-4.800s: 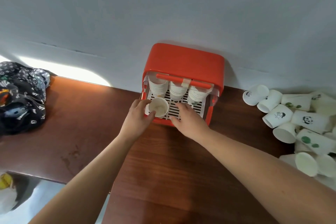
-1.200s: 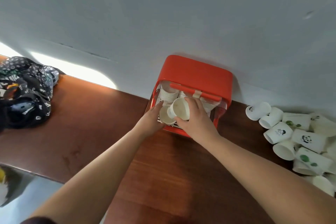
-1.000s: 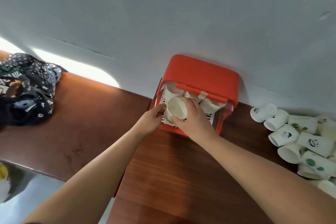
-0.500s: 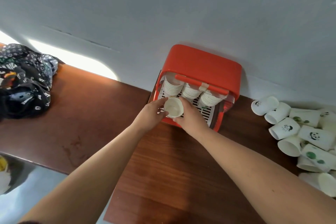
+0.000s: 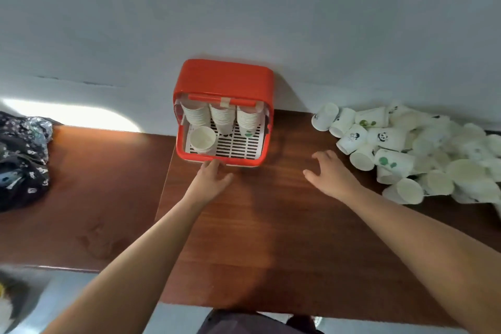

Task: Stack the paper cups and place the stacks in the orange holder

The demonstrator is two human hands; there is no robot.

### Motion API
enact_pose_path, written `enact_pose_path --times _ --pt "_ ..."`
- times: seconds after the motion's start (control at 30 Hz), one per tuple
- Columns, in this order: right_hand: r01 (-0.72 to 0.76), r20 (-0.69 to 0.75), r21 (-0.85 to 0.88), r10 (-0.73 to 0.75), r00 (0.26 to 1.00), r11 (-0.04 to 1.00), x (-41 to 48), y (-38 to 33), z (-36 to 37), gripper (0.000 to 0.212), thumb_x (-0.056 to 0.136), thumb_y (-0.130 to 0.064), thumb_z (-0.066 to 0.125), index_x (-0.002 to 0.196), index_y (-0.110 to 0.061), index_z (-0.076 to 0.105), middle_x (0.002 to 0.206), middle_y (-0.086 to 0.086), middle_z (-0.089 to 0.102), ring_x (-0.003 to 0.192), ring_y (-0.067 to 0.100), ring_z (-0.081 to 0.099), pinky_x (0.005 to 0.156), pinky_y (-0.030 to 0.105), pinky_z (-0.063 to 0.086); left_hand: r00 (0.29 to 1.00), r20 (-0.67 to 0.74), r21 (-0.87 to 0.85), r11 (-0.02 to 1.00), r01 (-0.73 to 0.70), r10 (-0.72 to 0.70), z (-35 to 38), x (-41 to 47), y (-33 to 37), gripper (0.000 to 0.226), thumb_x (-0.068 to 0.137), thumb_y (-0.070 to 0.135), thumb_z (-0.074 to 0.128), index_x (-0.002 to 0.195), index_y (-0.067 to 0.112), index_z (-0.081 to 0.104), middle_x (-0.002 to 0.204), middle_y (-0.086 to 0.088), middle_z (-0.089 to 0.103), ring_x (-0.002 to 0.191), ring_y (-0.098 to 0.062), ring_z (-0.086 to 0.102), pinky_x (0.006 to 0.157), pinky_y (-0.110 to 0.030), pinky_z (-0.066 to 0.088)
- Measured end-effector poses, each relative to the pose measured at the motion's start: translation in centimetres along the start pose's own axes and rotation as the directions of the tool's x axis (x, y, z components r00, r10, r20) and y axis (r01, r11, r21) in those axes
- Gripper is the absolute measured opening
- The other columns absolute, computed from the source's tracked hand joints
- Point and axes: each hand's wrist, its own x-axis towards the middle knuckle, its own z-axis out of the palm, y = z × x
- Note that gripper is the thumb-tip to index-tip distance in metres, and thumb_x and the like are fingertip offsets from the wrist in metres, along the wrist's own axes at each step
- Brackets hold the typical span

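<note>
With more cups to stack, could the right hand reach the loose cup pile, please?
Probably yes: the right hand holds nothing, and only bare table lies between it and the cup pile.

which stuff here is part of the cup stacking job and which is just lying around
For the job: orange holder, three cup stacks in it, upright cup on its grille, loose cups piled right.
Just lying about: dark patterned cloth, far left.
</note>
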Motion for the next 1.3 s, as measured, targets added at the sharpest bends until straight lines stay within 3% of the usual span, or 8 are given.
enact_pose_path --times 0.27,0.4,0.5,0.63,0.73,0.87,1.17,1.3 --pt "-0.125 -0.127 0.082 0.135 0.983 0.989 -7.4 18.6 -7.6 0.051 0.091 -0.040 0.060 0.132 -0.009 0.051 0.129 0.011 0.046 0.115 0.029 0.053 0.097 0.038 0.043 0.991 0.100 0.032 0.995 -0.090 0.086 14.7 -2.6 13.2 0.026 0.089 0.028 0.071 0.110 0.013 0.065 0.111 -0.006 0.064 0.104 -0.021 0.059 0.097 -0.032 0.045" --pt "-0.160 -0.157 0.134 0.180 0.971 0.978 -11.2 27.1 -9.7 0.050 0.091 -0.040 0.061 0.131 -0.011 0.051 0.128 0.008 0.046 0.105 0.024 0.056 0.087 0.030 0.042 0.966 0.204 0.072 0.982 -0.177 0.160 22.7 -4.6 20.3 0.028 0.092 0.030 0.067 0.115 0.015 0.063 0.111 -0.001 0.059 0.105 -0.016 0.056 0.092 -0.025 0.041" --pt "-0.189 -0.166 0.173 0.218 0.962 0.966 -13.9 32.2 -10.0 0.054 0.091 -0.039 0.062 0.135 -0.009 0.050 0.132 0.010 0.046 0.113 0.023 0.054 0.095 0.030 0.042 0.951 0.248 0.069 0.976 -0.205 0.183 27.6 -5.7 24.5 0.031 0.091 0.034 0.067 0.117 0.018 0.061 0.115 0.001 0.057 0.106 -0.014 0.056 0.098 -0.031 0.045" --pt "-0.273 -0.095 0.199 0.296 0.951 0.941 -16.0 37.6 -9.7 0.064 0.086 -0.041 0.068 0.138 -0.011 0.047 0.134 0.008 0.044 0.113 0.020 0.054 0.098 0.034 0.045 0.952 0.245 0.101 0.971 -0.215 0.185 32.4 -5.7 28.7 0.052 0.088 0.036 0.072 0.131 0.015 0.052 0.130 -0.002 0.045 0.118 -0.015 0.048 0.096 -0.024 0.035" --pt "-0.339 -0.022 0.186 0.348 0.937 0.922 -16.1 40.3 -8.5 0.071 0.083 -0.046 0.071 0.139 -0.013 0.042 0.132 0.007 0.044 0.113 0.022 0.054 0.097 0.038 0.047 0.972 0.185 0.125 0.977 -0.171 0.147 34.9 -4.3 30.6 0.080 0.081 0.040 0.079 0.143 0.009 0.039 0.143 -0.009 0.038 0.136 -0.025 0.038 0.107 -0.038 0.036" --pt "-0.325 0.021 0.034 0.325 0.946 0.945 -15.1 41.7 -5.1 0.069 0.083 -0.045 0.070 0.136 -0.013 0.041 0.129 0.009 0.045 0.119 0.027 0.049 0.099 0.041 0.045 0.988 0.114 0.231 0.965 -0.126 0.102 37.7 -1.9 31.3 0.101 0.074 0.050 0.081 0.147 0.003 0.030 0.145 -0.014 0.036 0.139 -0.032 0.032 0.112 -0.048 0.036" --pt "-0.258 0.048 -0.127 0.265 0.963 0.958 -13.7 43.7 -0.2 0.064 0.082 -0.037 0.068 0.134 -0.012 0.041 0.129 0.010 0.049 0.116 0.029 0.052 0.094 0.040 0.043 0.996 0.024 0.265 0.961 -0.084 0.080 40.7 -0.3 30.1 0.087 0.077 0.047 0.081 0.140 0.007 0.036 0.137 -0.012 0.044 0.131 -0.034 0.042 0.097 -0.053 0.045" --pt "-0.253 0.031 0.088 0.252 0.967 0.963 -12.5 42.9 -1.6 0.061 0.079 -0.038 0.072 0.128 -0.015 0.043 0.125 0.006 0.052 0.112 0.028 0.054 0.093 0.044 0.047 0.995 0.010 0.224 0.969 -0.101 0.102 40.1 -0.5 30.1 0.076 0.079 0.043 0.080 0.135 0.008 0.042 0.135 -0.009 0.049 0.129 -0.030 0.045 0.094 -0.049 0.046"
